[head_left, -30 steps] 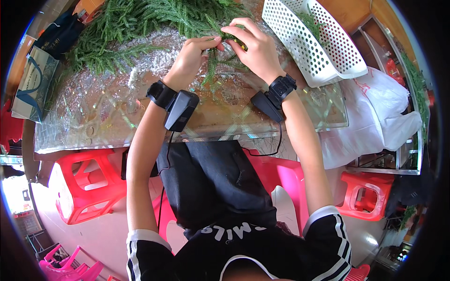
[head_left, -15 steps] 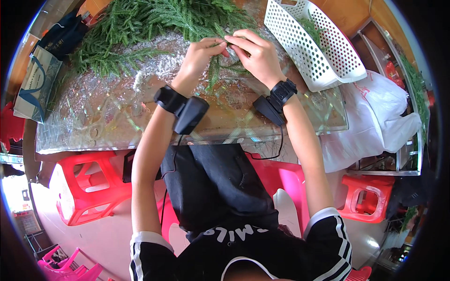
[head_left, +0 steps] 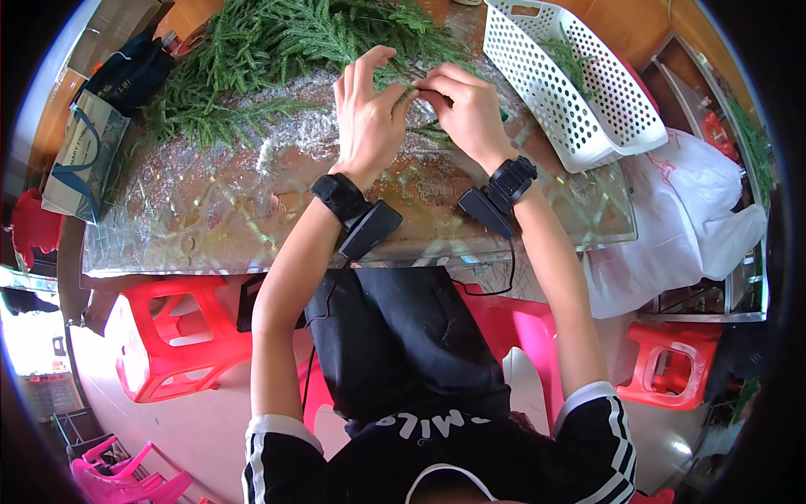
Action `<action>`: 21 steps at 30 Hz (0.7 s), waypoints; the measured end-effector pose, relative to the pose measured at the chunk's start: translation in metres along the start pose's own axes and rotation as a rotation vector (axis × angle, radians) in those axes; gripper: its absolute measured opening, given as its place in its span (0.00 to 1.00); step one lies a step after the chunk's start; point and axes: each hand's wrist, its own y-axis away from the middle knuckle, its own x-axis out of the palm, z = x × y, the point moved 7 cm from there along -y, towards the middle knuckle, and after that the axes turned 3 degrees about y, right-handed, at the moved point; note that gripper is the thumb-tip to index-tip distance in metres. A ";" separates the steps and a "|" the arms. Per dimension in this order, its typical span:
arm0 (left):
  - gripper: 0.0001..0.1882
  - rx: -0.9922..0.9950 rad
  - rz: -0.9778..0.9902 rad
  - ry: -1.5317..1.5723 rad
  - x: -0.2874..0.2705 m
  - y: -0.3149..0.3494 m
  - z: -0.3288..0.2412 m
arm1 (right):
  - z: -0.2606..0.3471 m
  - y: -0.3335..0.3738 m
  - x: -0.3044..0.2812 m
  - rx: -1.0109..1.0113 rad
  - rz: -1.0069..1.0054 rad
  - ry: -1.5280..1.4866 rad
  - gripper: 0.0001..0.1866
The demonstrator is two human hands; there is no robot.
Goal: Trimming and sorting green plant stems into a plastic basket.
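Over the heap of green needle branches (head_left: 277, 50), my two hands come together at a thin artificial pine sprig (head_left: 411, 87). My right hand (head_left: 468, 112) is closed in a pinch, with the sprig at its thumb and fingertips. My left hand (head_left: 367, 118) has its thumb against the same sprig, while its upper fingers are raised and bent; its grip is partly hidden. Green needles show between the left thumb and fingers, and another bit of sprig lies below the hands. Both wrists wear black strapped devices.
A white perforated basket (head_left: 571, 92) with some greenery stands at right, beside a white plastic bag (head_left: 672, 218). White flakes (head_left: 294, 139) litter the glass-covered table (head_left: 210, 227). A paper bag (head_left: 84, 155) is at left. Red stools (head_left: 172, 336) stand below the table edge.
My left hand has turned and raised its upper fingers, which were closed together at the sprig before. My right hand stays pinched, slightly lower. The whole view has shifted a little.
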 end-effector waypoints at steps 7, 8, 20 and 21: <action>0.05 0.087 0.015 -0.057 -0.002 -0.005 -0.002 | -0.015 -0.001 0.004 0.134 0.102 -0.172 0.06; 0.05 0.100 0.016 -0.072 -0.003 -0.005 -0.003 | -0.018 0.000 0.005 0.181 0.135 -0.206 0.06; 0.06 0.205 -0.050 0.065 -0.013 -0.007 -0.002 | -0.030 0.015 0.022 0.643 0.322 -1.099 0.09; 0.06 0.205 -0.048 0.065 -0.014 -0.007 -0.003 | -0.031 0.015 0.020 0.645 0.321 -1.101 0.09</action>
